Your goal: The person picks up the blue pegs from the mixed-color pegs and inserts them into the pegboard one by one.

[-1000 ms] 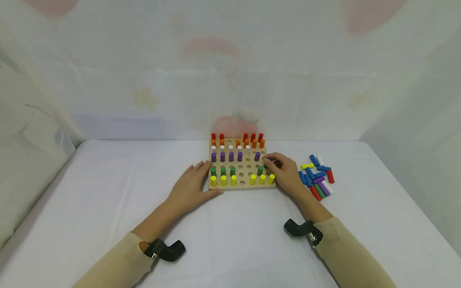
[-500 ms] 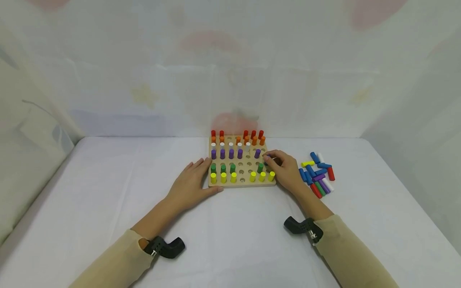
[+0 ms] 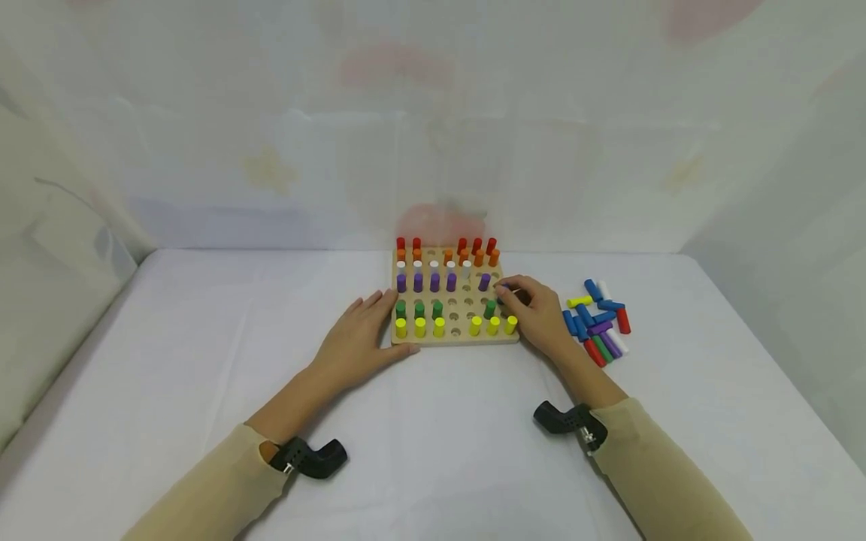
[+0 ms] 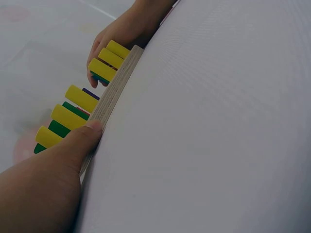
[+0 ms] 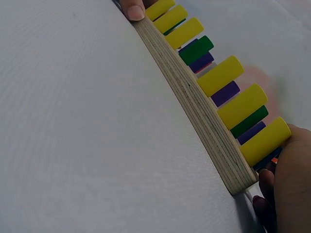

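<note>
A wooden pegboard (image 3: 473, 340) stands on the white-covered table, bearing upright pegs in rows of red, orange, white, purple, green and yellow. At its right edge my right hand (image 3: 537, 314) pinches a dark blue peg (image 3: 502, 294), mostly covered by the fingers. In the right wrist view a sliver of the blue peg (image 5: 268, 158) shows behind the nearest yellow peg (image 5: 266, 141). My left hand (image 3: 357, 338) lies along the board's left side with its fingers extended. Its thumb (image 4: 92, 130) rests against the front edge of the board.
Right of the board lies a loose pile of pegs (image 3: 595, 319), mostly blue, with some red, white, purple, green and yellow. A patterned white cloth (image 3: 433, 135) hangs behind the table. Each wrist carries a black camera mount (image 3: 571, 424).
The whole scene has shifted slightly upward in the head view. Both hands keep nearly the same place at the board, the right one still pinching the blue peg.
</note>
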{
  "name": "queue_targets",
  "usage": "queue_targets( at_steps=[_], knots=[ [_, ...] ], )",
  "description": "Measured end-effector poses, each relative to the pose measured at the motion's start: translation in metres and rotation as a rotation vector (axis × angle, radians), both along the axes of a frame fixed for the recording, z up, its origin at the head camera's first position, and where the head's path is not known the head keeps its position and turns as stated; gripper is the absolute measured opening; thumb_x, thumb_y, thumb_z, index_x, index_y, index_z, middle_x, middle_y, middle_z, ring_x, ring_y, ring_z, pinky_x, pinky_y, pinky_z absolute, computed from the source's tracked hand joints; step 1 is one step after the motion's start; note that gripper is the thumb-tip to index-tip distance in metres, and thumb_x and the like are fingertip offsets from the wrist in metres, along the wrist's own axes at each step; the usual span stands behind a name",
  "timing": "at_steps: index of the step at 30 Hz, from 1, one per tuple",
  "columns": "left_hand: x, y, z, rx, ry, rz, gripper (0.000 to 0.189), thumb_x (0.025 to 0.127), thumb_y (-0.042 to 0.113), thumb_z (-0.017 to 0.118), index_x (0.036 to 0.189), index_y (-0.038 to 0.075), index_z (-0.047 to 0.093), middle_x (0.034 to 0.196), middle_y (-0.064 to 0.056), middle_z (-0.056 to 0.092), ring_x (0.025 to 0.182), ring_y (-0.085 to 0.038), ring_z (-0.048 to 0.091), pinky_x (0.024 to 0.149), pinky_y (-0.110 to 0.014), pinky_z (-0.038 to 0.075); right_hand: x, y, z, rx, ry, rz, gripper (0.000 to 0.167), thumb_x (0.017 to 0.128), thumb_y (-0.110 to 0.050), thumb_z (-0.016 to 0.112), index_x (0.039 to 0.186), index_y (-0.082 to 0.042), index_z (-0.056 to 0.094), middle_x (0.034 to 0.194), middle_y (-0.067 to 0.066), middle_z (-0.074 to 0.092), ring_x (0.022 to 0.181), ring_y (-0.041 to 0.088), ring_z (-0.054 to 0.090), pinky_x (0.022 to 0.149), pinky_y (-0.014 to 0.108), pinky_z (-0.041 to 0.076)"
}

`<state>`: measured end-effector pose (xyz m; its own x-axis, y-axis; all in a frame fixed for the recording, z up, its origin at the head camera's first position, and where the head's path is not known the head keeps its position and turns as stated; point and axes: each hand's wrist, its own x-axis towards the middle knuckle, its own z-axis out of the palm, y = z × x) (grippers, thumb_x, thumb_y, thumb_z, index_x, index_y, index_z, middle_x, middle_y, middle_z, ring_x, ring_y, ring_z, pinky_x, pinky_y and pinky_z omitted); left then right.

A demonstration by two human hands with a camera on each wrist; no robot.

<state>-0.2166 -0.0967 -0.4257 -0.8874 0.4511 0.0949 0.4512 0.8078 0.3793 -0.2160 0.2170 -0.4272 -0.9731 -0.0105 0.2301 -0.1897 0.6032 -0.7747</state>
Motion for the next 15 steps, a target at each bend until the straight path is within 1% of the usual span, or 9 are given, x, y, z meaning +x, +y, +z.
queue_targets(
  at_steps=[15],
  knots=[
    [-0.0006,0.0008,0.0022,-0.004,-0.012,0.002,0.101,0.086,0.07,0.063,0.16,0.009,0.03,0.164,-0.01,0.037,0.155,-0.03,0.03,0.13,-0.049,0.02,-0.0011,0.0009,-0.0007,0.005,-0.005,-0.002,0.034,0.104,-0.036,0.057,0.124,-0.012,0.068,0.109,0.01,0.068,0.093,0.021,0.055,0.076,0.018,0.046]
  ],
)
